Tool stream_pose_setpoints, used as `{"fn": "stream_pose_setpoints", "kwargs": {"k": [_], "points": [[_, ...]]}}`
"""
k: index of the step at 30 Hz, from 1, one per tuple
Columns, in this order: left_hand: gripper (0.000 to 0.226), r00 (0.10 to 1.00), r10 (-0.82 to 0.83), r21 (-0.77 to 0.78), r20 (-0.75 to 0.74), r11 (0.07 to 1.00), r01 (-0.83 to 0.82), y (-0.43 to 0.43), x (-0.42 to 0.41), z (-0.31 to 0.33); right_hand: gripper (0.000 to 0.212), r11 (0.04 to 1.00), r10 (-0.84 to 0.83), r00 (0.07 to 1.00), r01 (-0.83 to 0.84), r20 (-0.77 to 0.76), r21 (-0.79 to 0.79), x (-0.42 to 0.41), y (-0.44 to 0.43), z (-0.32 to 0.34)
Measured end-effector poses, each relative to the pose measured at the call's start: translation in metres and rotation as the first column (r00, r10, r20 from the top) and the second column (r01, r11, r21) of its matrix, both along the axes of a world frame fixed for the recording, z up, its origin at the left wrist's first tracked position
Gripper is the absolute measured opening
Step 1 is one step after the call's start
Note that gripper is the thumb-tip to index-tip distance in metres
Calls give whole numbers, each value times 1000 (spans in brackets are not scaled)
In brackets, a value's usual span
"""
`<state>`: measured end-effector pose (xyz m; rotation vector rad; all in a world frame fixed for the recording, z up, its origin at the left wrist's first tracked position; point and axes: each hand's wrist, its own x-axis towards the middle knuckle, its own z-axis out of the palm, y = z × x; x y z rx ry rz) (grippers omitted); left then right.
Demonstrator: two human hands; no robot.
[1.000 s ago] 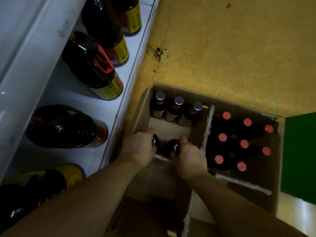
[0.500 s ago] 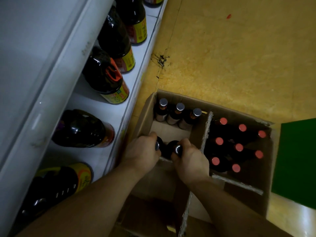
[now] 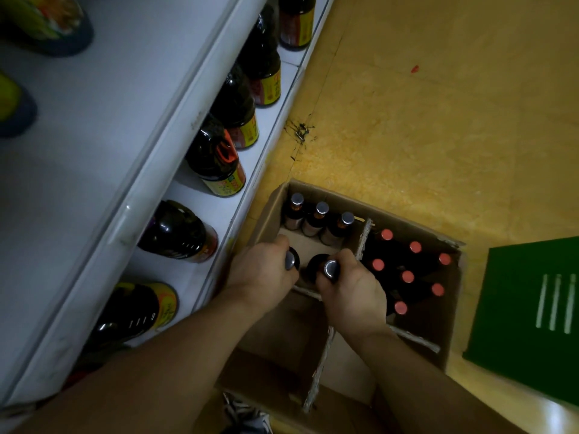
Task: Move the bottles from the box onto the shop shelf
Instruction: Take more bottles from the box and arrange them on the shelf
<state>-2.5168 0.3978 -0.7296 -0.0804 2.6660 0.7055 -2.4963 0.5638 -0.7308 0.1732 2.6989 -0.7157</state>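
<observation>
Step in hand: pick-up, both hands down in the 9 o'clock compartment of the box (image 3: 344, 198) on the floor. The left hand (image 3: 261, 277) has its fingers (image 3: 277, 245) clenched round the neck of one silver-capped bottle (image 3: 289, 260), and the right hand (image 3: 352, 294) grasps a second silver-capped bottle (image 3: 331, 268) likewise; neither appears clear of the box yet. The next move, as judged, calls for a straight lift past the cardboard divider (image 3: 363, 242), then a carry toward 9 o'clock to bare space on the shelf (image 3: 188, 191), beside the large dark bottles (image 3: 216, 158).
</observation>
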Motion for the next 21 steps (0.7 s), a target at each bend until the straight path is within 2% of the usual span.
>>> {"fn": "stream_pose_setpoints", "kwargs": {"k": [15,21], "points": [[26,991,75,-27,-109,997,-78,31,32,131,17,998,67,996,-66,-66,22,14,25,137],[28,990,97,-37,-98,994,-101,41,54,181,18,998,64,995,-63,-78,21,28,30,190]]}}
